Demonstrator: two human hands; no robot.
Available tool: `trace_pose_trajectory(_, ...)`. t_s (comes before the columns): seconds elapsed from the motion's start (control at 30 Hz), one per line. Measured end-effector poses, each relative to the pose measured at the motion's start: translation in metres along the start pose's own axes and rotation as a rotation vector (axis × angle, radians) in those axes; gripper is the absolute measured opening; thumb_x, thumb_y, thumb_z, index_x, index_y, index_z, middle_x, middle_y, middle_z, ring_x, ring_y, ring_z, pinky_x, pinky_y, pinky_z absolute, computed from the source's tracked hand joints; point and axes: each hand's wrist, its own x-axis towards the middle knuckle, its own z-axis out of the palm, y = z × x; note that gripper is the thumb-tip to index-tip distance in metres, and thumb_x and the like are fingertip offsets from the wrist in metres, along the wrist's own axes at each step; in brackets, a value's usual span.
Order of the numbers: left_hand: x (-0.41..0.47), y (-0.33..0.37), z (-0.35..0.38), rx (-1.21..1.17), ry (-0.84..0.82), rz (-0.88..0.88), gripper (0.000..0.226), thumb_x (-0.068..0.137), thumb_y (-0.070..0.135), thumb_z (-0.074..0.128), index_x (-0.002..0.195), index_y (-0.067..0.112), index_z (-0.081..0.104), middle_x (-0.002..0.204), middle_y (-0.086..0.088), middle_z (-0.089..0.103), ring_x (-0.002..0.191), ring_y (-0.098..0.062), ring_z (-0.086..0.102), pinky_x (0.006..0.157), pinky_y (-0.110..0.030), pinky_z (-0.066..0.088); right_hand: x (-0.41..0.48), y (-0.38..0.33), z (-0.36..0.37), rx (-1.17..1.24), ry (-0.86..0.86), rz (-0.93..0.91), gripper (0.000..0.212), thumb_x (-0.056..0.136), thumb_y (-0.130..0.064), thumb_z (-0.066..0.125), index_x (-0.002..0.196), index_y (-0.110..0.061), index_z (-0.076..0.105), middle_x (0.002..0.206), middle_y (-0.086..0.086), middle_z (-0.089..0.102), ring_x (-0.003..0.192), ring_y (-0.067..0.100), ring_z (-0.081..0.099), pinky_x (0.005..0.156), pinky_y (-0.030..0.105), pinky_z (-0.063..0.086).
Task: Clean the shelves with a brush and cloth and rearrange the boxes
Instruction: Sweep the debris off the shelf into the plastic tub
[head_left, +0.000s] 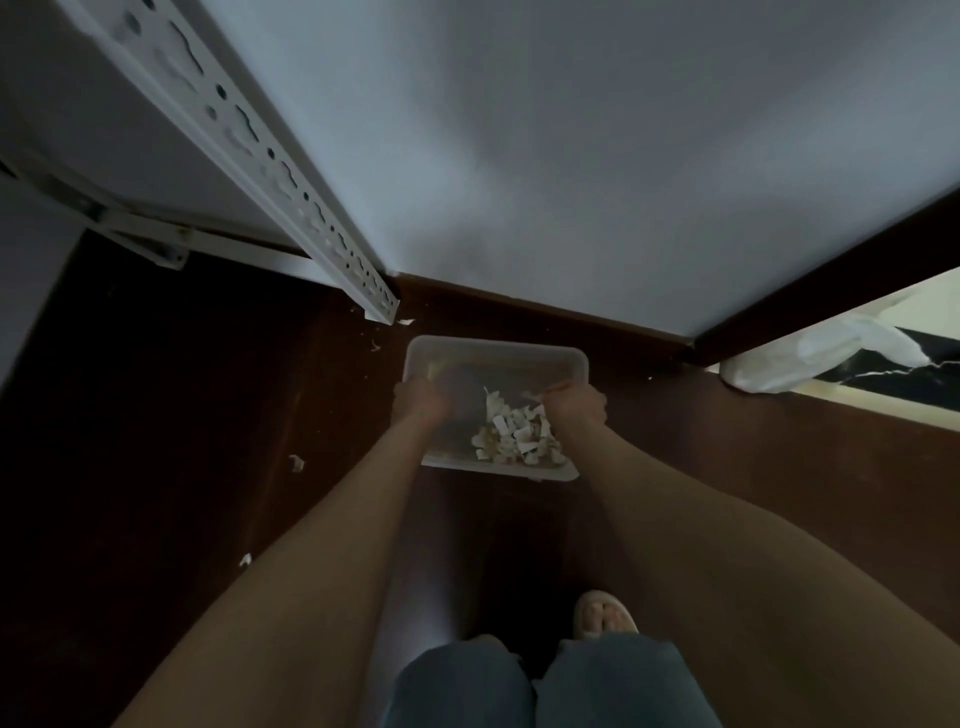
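The box (496, 358) is straight ahead of you, near the foot of the wall (519, 156). Your left hand (418, 402) holds its left rim, your right hand (574, 405) its right rim. A heap of scraps (514, 436) lies in its near right part. The shelf post (249, 150) meets the floor (156, 415) just left of the box. A bag (810, 358) lies well off to the right, and your foot (602, 618) is nearer you.

Fingers of the left hand (420, 402) and right hand (574, 402) vanish over the rims of the box (493, 353); its pale scraps (514, 434) are too small to identify.
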Motion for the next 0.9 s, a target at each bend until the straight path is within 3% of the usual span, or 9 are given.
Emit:
trace_pose_trajectory(0.07,0.012,-0.006,0.006,-0.040,0.017,-0.049,0.051,0.093,0.030,0.054,0.136,0.007,0.041,0.136,-0.017,0.043,0.118,-0.033,0.052,0.088,-0.037,0.047,0.013,0.001,0.004,-0.020,0.024,0.004,0.045,0.095,-0.026,0.052,0.130,0.001,0.049,0.137,0.017,0.041,0.118,0.034,0.048,0.099,0.047,0.045)
trace_pose_trajectory(0.2,0.033,-0.015,0.016,-0.102,-0.006,-0.155,0.066,0.089,0.031,0.059,0.143,0.004,0.029,0.142,-0.018,0.037,0.125,-0.035,0.045,0.100,-0.044,0.044,0.030,0.004,0.013,-0.117,-0.011,-0.021,0.044,0.097,-0.028,0.046,0.131,0.000,0.048,0.137,0.018,0.035,0.115,0.035,0.051,0.098,0.047,0.047)
trace_pose_trajectory(0.33,0.044,-0.025,0.021,-0.193,-0.100,-0.160,0.056,0.088,0.024,0.061,0.136,0.002,0.040,0.131,-0.018,0.051,0.113,-0.032,0.056,0.091,-0.040,0.051,0.041,0.010,0.017,-0.120,-0.040,-0.017,0.051,0.098,-0.027,0.046,0.136,0.005,0.037,0.136,0.019,0.036,0.115,0.034,0.051,0.099,0.044,0.046)
trace_pose_trajectory(0.7,-0.023,-0.013,-0.071,-0.178,0.181,-0.233,0.052,0.090,0.017,0.055,0.136,0.003,0.037,0.136,-0.019,0.047,0.120,-0.037,0.049,0.097,-0.048,0.046,-0.048,-0.032,-0.028,-0.067,0.048,-0.035,0.057,0.094,-0.030,0.052,0.141,-0.003,0.035,0.139,0.015,0.033,0.119,0.035,0.044,0.097,0.043,0.043)
trace_pose_trajectory(0.8,-0.066,-0.009,-0.110,-0.126,0.251,-0.179,0.042,0.094,0.019,0.044,0.135,0.010,0.037,0.129,-0.016,0.053,0.113,-0.035,0.054,0.083,-0.042,0.048,-0.098,-0.054,-0.056,-0.034,0.067,-0.036,0.060,0.093,-0.035,0.054,0.142,-0.005,0.034,0.141,0.018,0.034,0.122,0.037,0.043,0.097,0.042,0.039)
trace_pose_trajectory(0.9,-0.115,-0.004,-0.150,-0.050,0.283,-0.108,0.031,0.096,0.021,0.036,0.124,0.021,0.050,0.118,-0.010,0.059,0.102,-0.030,0.059,0.071,-0.036,0.045,-0.156,-0.074,-0.085,-0.215,0.133,-0.164,0.045,0.097,-0.029,0.045,0.135,-0.005,0.044,0.142,0.017,0.035,0.126,0.035,0.039,0.103,0.042,0.034)
